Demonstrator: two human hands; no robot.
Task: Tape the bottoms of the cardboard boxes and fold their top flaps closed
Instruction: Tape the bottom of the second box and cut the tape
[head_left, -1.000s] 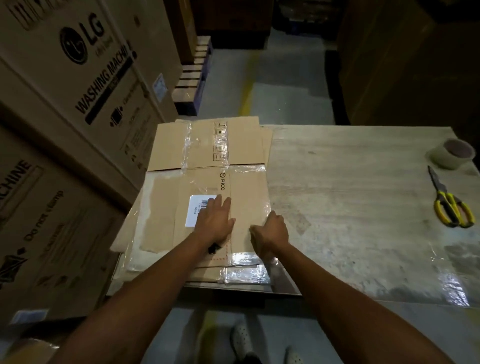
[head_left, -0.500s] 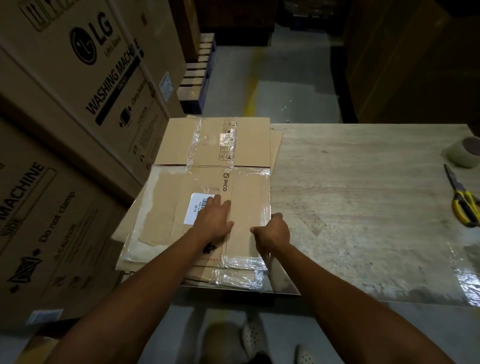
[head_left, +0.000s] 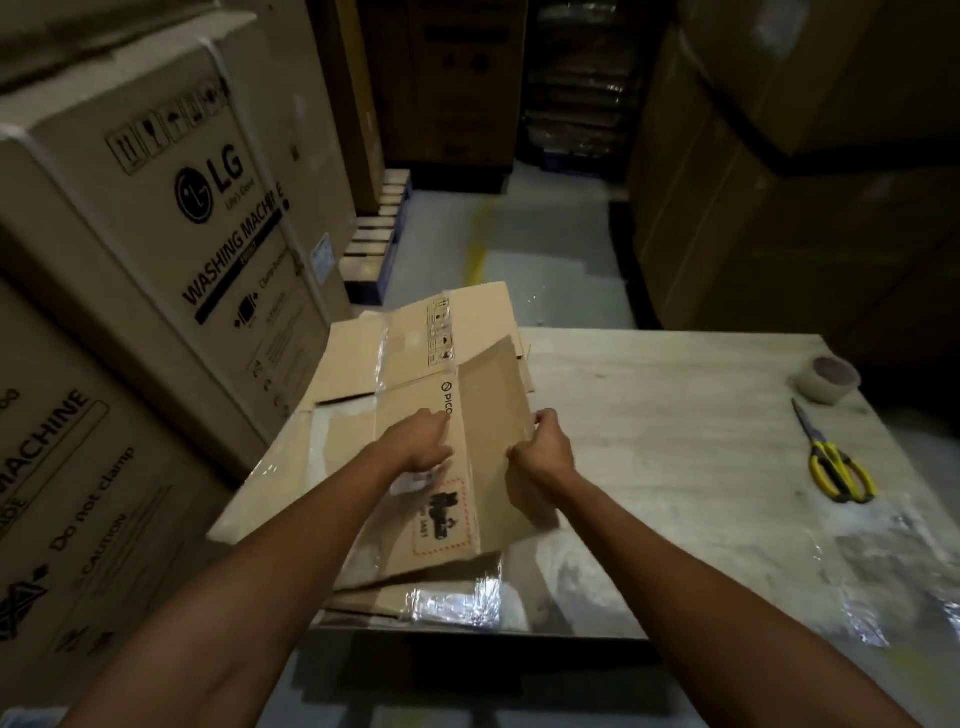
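Observation:
A flattened brown cardboard box with old clear tape and a PICO mark is lifted off a stack of flat boxes at the table's left end. Its right panel stands raised, so the box is partly opened. My left hand lies on the box's left panel near the PICO mark, fingers fairly straight. My right hand grips the raised right edge of the same box. A roll of clear tape sits at the table's far right corner, and yellow-handled scissors lie in front of it.
The pale wooden table has shiny tape scraps on its near right part. Large LG washing machine cartons stand close on the left. More big cartons rise at the right, with an aisle floor beyond the table.
The top flat box has been raised off the stack and its right side pulled up. My right hand moved up with that edge; my left hand slid forward on the panel.

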